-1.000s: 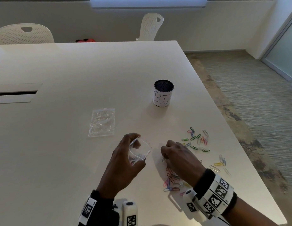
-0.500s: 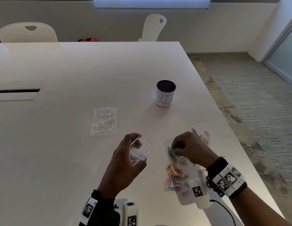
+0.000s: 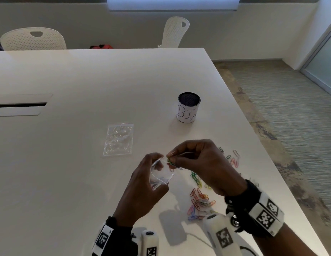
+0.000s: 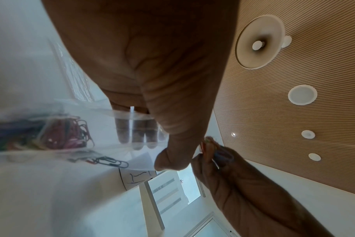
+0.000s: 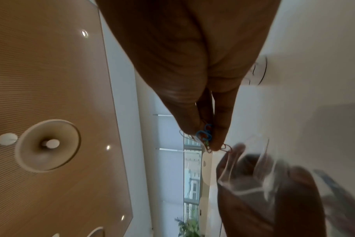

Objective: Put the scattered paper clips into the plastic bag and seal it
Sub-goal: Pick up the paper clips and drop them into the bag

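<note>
Left hand [image 3: 142,183] clutches the small clear plastic bag [image 3: 161,174], mouth open; right hand [image 3: 203,163] pinches coloured wire paper clips [image 3: 172,162] over it. Loose coloured clips [image 3: 199,202] litter the white tabletop [image 3: 87,80] near its right edge.

bagged paper clips [image 4: 20,133] blurred, cup [image 5: 257,72] mostly hidden behind right hand [image 5: 192,64]

A white counter [image 3: 68,163] fills most of the head view, its right edge running diagonally toward the lower right. Directly on it lie a flat clear plastic bag [image 3: 118,139] near the centre, a dark cup with a white label [image 3: 188,107] above and to the right, and coloured paper clips [image 3: 199,200] scattered at lower right — some more [image 3: 233,158] nearer the edge. A dark slot [image 3: 20,104] sits at left.
</note>
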The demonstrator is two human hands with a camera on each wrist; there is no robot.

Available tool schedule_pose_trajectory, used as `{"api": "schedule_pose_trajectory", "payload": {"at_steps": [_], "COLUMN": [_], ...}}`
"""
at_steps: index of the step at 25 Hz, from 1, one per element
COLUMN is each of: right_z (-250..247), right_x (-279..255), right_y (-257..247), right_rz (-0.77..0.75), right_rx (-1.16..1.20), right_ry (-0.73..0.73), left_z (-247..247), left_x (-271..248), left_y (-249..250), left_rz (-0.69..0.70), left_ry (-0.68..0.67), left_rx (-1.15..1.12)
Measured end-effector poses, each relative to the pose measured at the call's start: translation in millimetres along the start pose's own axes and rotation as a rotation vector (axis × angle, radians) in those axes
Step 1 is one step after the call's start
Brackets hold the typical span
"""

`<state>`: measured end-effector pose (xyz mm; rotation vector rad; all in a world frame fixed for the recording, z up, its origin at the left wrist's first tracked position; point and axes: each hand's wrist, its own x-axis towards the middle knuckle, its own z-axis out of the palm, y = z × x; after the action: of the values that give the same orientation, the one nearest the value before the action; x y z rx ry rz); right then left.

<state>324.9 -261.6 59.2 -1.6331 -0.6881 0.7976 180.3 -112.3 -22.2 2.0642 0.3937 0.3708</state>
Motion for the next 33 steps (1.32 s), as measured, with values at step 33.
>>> {"api": "schedule_pose_trajectory", "payload": {"at_steps": [33], "right_z": [-138], "right_x": [17], "right_y": [117], "right_rz": [0.276], "right_rx": [-1.058], "right_ry": [0.395], "left_z": [3], "left_x": [8], "left_y": [-2], "left_rz": [-0.009], "left_ry": [-0.01], "left_rx": [0.006]}}
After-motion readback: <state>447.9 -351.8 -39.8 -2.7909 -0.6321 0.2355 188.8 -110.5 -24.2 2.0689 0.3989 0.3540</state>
